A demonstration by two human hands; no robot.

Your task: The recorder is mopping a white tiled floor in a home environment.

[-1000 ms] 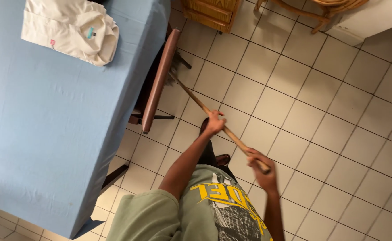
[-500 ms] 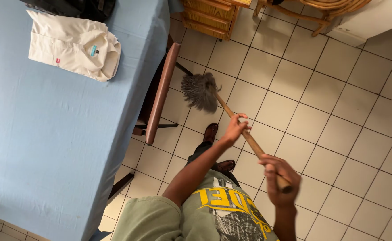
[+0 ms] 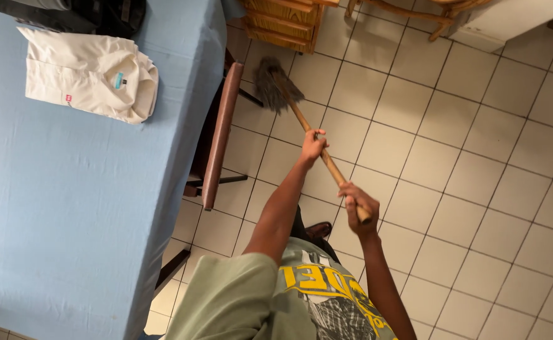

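Observation:
Both my hands hold a broom with a wooden handle [image 3: 328,162]. My left hand [image 3: 313,146] grips the handle about halfway down. My right hand [image 3: 356,203] is closed around its top end, close to my green printed shirt. The grey bristle head [image 3: 273,83] rests on the pale tiled floor [image 3: 478,189], beside the brown chair [image 3: 216,135] and just short of a wooden slatted piece of furniture [image 3: 283,22].
A table with a blue cloth [image 3: 68,208] fills the left side, the chair pushed in against it. On it lie a folded white shirt [image 3: 91,79] and a dark bag [image 3: 100,12]. Wooden chair legs [image 3: 409,12] and a white cabinet [image 3: 509,22] stand at the far edge.
The broom head has come out from under the table and chair and swept away from me toward the wooden furniture. Both hands have kept their grip on the handle.

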